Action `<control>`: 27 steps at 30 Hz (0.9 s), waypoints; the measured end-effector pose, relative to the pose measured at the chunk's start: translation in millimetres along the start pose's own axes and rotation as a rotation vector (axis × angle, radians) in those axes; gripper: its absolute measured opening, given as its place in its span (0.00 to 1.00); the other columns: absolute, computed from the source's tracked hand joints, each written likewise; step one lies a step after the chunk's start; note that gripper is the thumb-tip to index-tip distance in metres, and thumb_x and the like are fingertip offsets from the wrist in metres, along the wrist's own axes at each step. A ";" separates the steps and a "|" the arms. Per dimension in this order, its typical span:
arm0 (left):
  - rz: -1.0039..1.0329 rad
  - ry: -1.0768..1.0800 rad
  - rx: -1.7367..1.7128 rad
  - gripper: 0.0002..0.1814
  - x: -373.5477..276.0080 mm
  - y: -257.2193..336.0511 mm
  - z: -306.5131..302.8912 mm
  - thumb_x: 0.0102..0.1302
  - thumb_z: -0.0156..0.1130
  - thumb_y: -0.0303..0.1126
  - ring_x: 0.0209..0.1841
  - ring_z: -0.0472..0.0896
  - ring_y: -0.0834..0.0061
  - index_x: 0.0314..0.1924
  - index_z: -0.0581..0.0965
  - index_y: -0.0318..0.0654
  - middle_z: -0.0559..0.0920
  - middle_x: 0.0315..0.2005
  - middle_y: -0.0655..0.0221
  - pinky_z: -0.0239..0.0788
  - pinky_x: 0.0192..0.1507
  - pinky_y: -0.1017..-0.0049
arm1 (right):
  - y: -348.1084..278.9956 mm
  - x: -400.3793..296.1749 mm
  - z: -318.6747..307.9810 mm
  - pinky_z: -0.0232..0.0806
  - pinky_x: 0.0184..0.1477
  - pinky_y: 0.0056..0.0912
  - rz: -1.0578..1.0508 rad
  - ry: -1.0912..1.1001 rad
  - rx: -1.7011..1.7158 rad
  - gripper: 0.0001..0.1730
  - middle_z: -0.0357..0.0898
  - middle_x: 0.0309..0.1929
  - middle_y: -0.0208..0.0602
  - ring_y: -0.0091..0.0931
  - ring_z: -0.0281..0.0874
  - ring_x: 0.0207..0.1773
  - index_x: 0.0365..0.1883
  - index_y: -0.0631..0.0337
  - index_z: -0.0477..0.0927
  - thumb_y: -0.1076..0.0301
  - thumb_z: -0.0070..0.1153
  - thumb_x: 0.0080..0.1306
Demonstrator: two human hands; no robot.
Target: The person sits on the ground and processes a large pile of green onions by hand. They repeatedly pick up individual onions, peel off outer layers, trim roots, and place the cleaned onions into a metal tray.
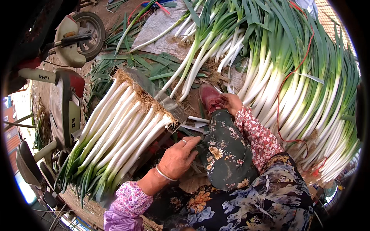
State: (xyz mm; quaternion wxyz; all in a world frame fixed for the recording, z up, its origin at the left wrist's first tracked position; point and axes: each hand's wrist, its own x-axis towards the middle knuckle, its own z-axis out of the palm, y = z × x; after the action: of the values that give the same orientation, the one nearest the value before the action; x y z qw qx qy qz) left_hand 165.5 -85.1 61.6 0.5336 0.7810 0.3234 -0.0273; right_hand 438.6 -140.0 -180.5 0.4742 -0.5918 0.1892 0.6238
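My left hand (177, 157), with a ring and a bangle, hovers above my lap. Its thumb and forefinger are apart, and nothing shows between them. In front of it, a bundle of trimmed leeks (121, 121) lies with its brown roots against a metal sheet (173, 105) and its green ends towards the lower left. My right hand (231, 104) is bent beside my red shoe (208, 96), close to a thin white piece. Whether the fingers grip that piece is hidden. Pale strips (198, 119) stick out between the metal sheet and my leg.
A large heap of leeks (289, 86) fills the right side, with red twine (289, 75) across it. Loose leeks (190, 68) lie ahead, over cut green leaves (153, 63) and a pale sheet (159, 31). An electric scooter (62, 101) stands at left.
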 end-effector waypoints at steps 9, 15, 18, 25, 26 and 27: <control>-0.386 0.163 -0.177 0.30 94.0 -51.8 76.9 0.62 0.62 0.28 0.62 0.70 0.45 0.63 0.65 0.27 0.71 0.57 0.43 0.63 0.63 0.61 | 0.4 117.9 125.3 0.68 0.58 0.48 -0.551 0.219 -1.040 0.49 0.74 0.51 0.73 0.57 0.75 0.55 0.55 0.81 0.60 0.46 0.70 0.56; -0.402 0.279 -0.141 0.30 105.6 -103.4 102.7 0.63 0.61 0.23 0.60 0.74 0.57 0.65 0.64 0.30 0.71 0.59 0.51 0.72 0.56 0.66 | 4.8 147.1 139.5 0.70 0.57 0.44 -0.530 0.257 -0.863 0.40 0.76 0.48 0.68 0.51 0.79 0.52 0.51 0.78 0.61 0.61 0.73 0.54; -0.355 0.340 -0.203 0.30 111.4 -111.8 109.7 0.64 0.58 0.19 0.63 0.72 0.60 0.66 0.63 0.29 0.68 0.62 0.53 0.74 0.56 0.67 | 0.5 141.0 112.8 0.73 0.54 0.39 -0.535 0.082 -0.717 0.35 0.78 0.46 0.57 0.41 0.81 0.49 0.52 0.75 0.64 0.66 0.70 0.55; -0.270 0.330 0.148 0.29 131.0 -88.7 116.7 0.59 0.64 0.26 0.60 0.69 0.46 0.61 0.66 0.28 0.71 0.58 0.49 0.61 0.62 0.56 | -27.5 45.1 53.1 0.72 0.48 0.32 -0.391 -0.252 -0.351 0.32 0.76 0.43 0.43 0.28 0.76 0.43 0.54 0.70 0.66 0.63 0.68 0.59; -0.285 0.228 0.180 0.25 132.3 -90.1 119.7 0.61 0.65 0.30 0.54 0.74 0.47 0.56 0.70 0.30 0.76 0.51 0.52 0.65 0.56 0.54 | -15.1 55.9 40.5 0.71 0.45 0.31 -0.536 -0.176 -0.431 0.32 0.75 0.41 0.40 0.24 0.73 0.41 0.55 0.69 0.67 0.58 0.67 0.61; -0.315 0.192 0.106 0.23 134.0 -90.6 123.0 0.61 0.64 0.30 0.51 0.76 0.48 0.55 0.70 0.30 0.78 0.48 0.53 0.67 0.53 0.54 | -14.2 47.9 37.6 0.70 0.43 0.30 -0.596 -0.157 -0.470 0.34 0.74 0.40 0.38 0.24 0.71 0.40 0.56 0.68 0.67 0.50 0.64 0.65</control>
State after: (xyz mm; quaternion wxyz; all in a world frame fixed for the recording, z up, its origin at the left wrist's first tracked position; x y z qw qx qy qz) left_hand 260.1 -105.9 -117.0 0.4474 0.7469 0.4891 -0.0529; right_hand 436.4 -85.6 -211.3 0.4991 -0.6640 -0.1762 0.5282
